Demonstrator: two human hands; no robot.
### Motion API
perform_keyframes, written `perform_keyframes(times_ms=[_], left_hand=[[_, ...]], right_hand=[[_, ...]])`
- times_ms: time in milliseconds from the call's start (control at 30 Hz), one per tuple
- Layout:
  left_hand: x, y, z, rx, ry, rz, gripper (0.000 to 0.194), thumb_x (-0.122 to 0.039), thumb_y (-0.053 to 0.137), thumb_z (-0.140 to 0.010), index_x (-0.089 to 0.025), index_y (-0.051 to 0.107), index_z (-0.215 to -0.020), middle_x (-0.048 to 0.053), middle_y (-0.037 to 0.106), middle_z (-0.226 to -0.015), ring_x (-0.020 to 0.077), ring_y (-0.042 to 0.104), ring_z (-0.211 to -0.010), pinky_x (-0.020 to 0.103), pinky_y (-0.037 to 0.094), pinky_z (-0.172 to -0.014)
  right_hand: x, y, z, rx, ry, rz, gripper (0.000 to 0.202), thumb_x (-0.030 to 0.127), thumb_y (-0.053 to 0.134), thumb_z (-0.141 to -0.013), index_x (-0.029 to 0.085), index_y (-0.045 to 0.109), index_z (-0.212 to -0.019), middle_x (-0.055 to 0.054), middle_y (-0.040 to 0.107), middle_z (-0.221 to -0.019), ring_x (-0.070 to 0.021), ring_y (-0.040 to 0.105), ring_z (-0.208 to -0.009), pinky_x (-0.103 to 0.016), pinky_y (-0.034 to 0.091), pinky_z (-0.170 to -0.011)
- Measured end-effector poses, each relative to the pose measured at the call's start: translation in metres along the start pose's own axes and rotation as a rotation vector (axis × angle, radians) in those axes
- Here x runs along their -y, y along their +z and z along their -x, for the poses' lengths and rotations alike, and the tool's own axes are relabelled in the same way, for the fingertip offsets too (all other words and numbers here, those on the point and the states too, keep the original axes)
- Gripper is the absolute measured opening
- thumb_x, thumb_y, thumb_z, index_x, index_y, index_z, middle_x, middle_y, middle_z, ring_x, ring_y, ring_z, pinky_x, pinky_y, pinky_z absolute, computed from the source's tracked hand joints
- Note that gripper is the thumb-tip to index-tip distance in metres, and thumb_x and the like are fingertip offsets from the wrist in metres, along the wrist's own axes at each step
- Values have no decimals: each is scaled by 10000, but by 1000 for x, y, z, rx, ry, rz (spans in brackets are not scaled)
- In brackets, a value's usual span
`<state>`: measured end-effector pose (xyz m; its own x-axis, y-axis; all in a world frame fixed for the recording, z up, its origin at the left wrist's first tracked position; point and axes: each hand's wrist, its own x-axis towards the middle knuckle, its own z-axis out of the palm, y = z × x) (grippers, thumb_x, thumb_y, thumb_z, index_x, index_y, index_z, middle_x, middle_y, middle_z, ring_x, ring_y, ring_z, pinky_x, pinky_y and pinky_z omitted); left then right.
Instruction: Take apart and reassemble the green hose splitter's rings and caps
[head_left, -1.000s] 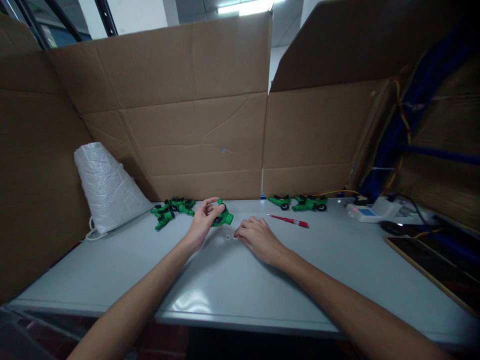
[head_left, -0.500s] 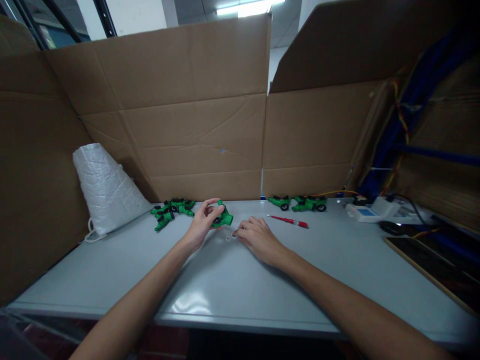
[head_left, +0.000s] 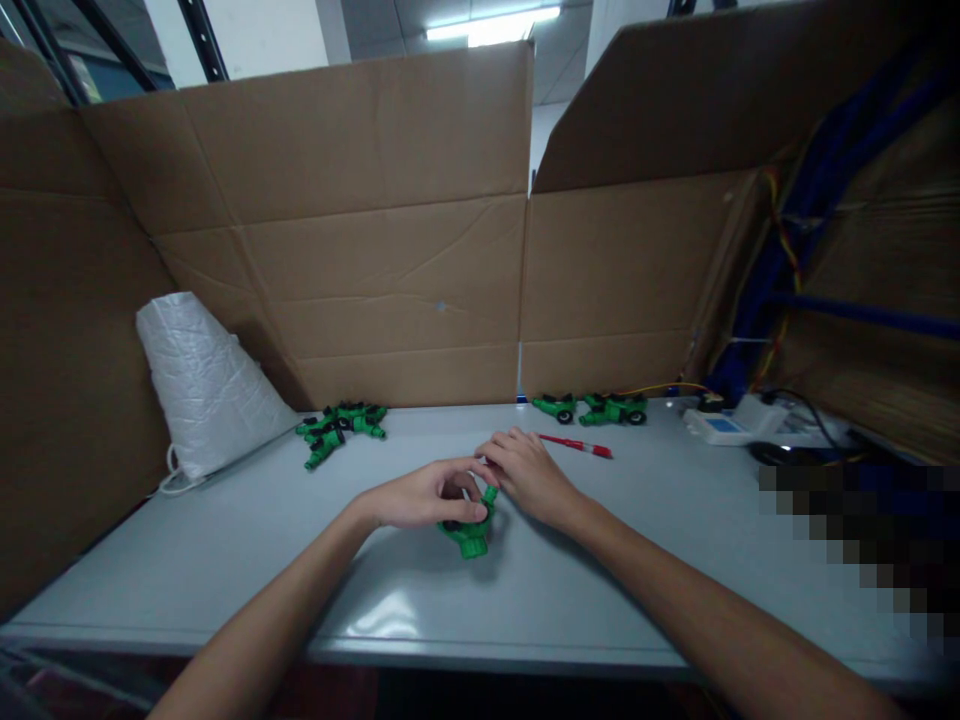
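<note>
My left hand (head_left: 442, 492) is closed on a green valve-like part (head_left: 472, 537) with black pieces, held over the middle of the white table (head_left: 600, 600). Its wide round end points toward the front edge and its narrow end points up beside my right hand. My right hand (head_left: 525, 472) rests on the table, fingers bent, the fingertips meeting those of my left hand. What its fingers hold, if anything, is hidden. Just behind it lies a red screwdriver (head_left: 585, 445).
Several green parts (head_left: 324, 440) are grouped at the back left, beside a white wrapped bundle (head_left: 206, 390). More green parts (head_left: 615, 409) lie at the back right. A white power strip (head_left: 724, 427) with cables is farther right. Cardboard walls (head_left: 390, 250) enclose the table.
My left hand has moved right and nearer the front edge with the green part, which has turned. The small clear rings that lay between the hands no longer show. My right hand has barely moved.
</note>
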<state>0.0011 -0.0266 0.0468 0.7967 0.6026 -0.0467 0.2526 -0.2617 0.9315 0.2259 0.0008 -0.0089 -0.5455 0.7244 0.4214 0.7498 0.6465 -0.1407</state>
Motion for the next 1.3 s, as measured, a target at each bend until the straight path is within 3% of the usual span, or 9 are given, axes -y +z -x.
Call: perform_keyframes(times_ms=[267, 667, 967, 1067, 1167, 1300], left_hand=[[14, 1, -2, -27, -29, -77, 569, -537, 765, -889, -174, 598, -1293, 67, 671, -1002, 174, 616, -854, 273, 494, -763], [26, 0, -7, 0, -70, -88, 601, -574, 738, -903, -136, 680, -1311, 94, 712, -997, 179, 630, -844, 279, 510, -758], [22, 0, -5, -5, -53, -131, 604, -603, 720, -905, -135, 716, -1286, 79, 714, -936, 164, 610, -776, 258, 482, -703], [22, -4, -6, -119, -46, -175, 561, -604, 685, -928, -148, 732, -1250, 53, 704, -879, 146, 571, -715, 235, 433, -639], [27, -13, -9, -374, -4, -241, 503, -581, 632, -965, -141, 746, -1180, 35, 682, -830, 131, 518, -661, 224, 375, -583], [39, -29, -15, -693, 44, -287, 435, -546, 611, -972, -132, 730, -1031, 34, 671, -805, 141, 535, -673, 236, 404, -620]], right_hand=[[-12, -4, -1, -132, 90, 73, 107, 214, 564, -1055, 211, 621, -965, -65, 704, -995, -255, 549, -957, -367, 287, -820], [-29, -9, -1, -113, 82, 106, 128, 220, 599, -1029, 210, 631, -906, -59, 723, -943, -254, 579, -943, -365, 288, -817], [-46, -17, -3, -104, 154, 38, 132, 194, 579, -1027, 209, 643, -912, -60, 736, -948, -244, 600, -942, -335, 298, -773], [-49, -18, -2, -98, 168, 22, 130, 188, 571, -1027, 207, 656, -930, -58, 731, -959, -244, 597, -936, -333, 306, -774], [-47, -17, -1, -84, 136, -21, 101, 217, 588, -1027, 215, 689, -1027, -66, 716, -1047, -255, 594, -1016, -345, 334, -832], [-42, -13, 1, -12, 24, -69, 219, 266, 614, -1028, 273, 701, -1228, -78, 675, -1221, -273, 564, -1127, -392, 350, -944]])
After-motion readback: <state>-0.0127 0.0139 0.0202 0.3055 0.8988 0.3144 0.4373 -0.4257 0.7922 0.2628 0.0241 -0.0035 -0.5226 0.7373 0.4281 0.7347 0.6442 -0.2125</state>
